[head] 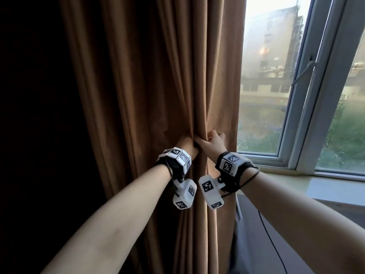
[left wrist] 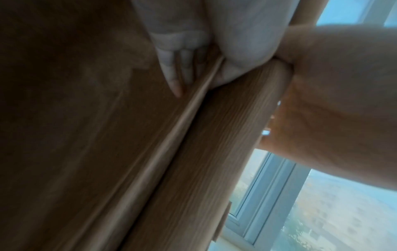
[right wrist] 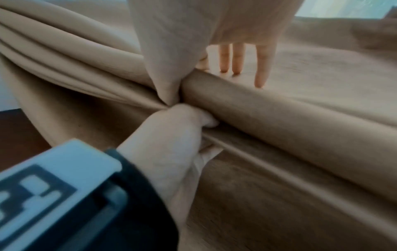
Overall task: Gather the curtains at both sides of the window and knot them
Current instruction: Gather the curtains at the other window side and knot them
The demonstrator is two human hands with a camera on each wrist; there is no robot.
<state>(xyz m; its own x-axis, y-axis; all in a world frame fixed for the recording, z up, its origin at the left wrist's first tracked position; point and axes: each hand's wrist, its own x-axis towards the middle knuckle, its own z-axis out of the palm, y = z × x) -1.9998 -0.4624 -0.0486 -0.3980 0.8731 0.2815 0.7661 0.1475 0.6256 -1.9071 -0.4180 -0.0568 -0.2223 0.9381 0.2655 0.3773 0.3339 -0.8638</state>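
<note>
both hands, left hand (head: 185, 144) and right hand (head: 212, 141), pinch one fold of the brown pleated fabric curtain (head: 150, 76) between thumb and straight fingers.

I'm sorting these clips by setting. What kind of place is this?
Probably a room in a home, upstairs: a floor-length brown curtain hangs beside a white-framed window, which looks down on buildings and greenery. Both hands grip the curtain.
</note>
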